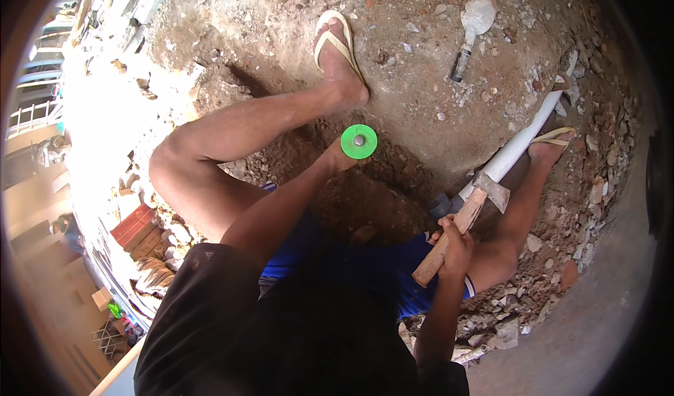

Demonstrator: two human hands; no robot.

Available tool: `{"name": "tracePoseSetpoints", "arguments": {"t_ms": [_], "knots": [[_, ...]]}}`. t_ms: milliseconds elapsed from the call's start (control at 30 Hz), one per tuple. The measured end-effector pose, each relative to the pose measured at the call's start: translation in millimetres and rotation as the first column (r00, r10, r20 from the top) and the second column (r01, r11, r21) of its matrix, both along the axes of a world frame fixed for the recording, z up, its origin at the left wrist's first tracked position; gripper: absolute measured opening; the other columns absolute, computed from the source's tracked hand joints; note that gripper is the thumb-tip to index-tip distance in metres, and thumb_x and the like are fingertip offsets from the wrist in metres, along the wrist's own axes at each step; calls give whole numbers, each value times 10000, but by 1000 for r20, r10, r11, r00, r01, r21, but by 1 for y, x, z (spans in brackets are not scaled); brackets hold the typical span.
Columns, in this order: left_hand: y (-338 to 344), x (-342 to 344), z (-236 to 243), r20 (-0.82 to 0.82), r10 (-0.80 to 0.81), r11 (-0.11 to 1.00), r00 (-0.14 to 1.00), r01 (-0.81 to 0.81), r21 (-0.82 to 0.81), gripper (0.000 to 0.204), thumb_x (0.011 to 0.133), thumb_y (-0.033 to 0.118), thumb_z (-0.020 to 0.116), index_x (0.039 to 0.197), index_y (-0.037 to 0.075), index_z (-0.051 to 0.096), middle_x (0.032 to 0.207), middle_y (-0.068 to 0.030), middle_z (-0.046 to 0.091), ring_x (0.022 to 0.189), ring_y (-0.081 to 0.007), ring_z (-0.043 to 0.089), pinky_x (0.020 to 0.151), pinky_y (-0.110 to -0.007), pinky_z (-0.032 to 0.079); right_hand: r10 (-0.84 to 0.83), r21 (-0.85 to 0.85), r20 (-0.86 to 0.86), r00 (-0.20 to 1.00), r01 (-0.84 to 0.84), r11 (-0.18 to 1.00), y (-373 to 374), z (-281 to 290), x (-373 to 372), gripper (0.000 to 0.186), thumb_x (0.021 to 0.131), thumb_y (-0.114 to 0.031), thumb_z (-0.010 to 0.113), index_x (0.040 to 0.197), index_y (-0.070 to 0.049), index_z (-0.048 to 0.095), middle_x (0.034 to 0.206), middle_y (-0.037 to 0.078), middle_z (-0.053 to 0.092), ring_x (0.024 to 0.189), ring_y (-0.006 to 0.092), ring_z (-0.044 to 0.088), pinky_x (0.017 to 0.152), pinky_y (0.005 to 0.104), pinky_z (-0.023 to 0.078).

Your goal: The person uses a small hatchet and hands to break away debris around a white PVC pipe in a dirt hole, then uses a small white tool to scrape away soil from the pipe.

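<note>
My left hand [338,156] grips a chisel with a round green guard [350,147] and a metal cap, held upright over the dug, rubbly hollow between my legs. My right hand [453,245] is closed round the wooden handle of a hatchet-like hammer [494,191], its metal head raised near a white plastic pipe [528,135]. The pipe lies along the dug ground toward my right foot, with a dark fitting [442,204] at its near end. The chisel's blade is hidden beneath the guard and hand.
A trowel-like tool crusted with mortar [478,15] lies on the dirt ahead. Red bricks [133,224] and rubble sit at the left beside bright clutter. A grey concrete edge [562,333] curves along the right. My sandalled feet [334,59] rest on the soil.
</note>
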State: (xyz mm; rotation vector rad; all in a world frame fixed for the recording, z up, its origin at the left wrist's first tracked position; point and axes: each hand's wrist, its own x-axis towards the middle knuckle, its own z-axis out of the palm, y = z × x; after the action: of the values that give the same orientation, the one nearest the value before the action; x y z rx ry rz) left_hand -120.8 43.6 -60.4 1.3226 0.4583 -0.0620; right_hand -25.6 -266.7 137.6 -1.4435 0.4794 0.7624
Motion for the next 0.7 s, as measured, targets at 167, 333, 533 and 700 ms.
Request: {"name": "tracePoseSetpoints", "arguments": {"t_ms": [167,333,533,700], "knots": [[13,4,-50,-90,-53,982,995,69,178,435,829,-6,724,1237,60,589,1109,-50,695,997,-172,662,830,-332,546,30,-4,-47,998,-30,1000,6,-18,-25,219,856,-118,740,1007,-45,599,842,62,637,612,142,618,558,281,537],[2,16,-12,13,58,952,998,-59,299,401,828,12,733,1202,62,597,1101,-60,690,996,-175,658,840,-331,542,27,-65,-53,998,-31,997,6,-14,-39,228,872,-124,726,1037,-36,595,821,52,618,608,136,615,547,277,534],[10,39,34,-77,72,835,994,-17,551,416,766,150,828,1133,88,642,1091,-47,685,1002,-182,636,908,-356,514,204,-133,30,979,-198,971,24,-6,-37,327,888,-169,734,1125,1,589,811,56,611,581,121,591,487,260,499],[-1,5,7,-38,43,843,998,-16,538,413,784,172,809,1160,94,655,1109,-57,697,1008,-197,649,909,-356,514,530,-304,195,825,-463,832,61,28,-12,367,915,-172,718,1175,37,567,748,33,569,541,93,543,457,247,473]]}}
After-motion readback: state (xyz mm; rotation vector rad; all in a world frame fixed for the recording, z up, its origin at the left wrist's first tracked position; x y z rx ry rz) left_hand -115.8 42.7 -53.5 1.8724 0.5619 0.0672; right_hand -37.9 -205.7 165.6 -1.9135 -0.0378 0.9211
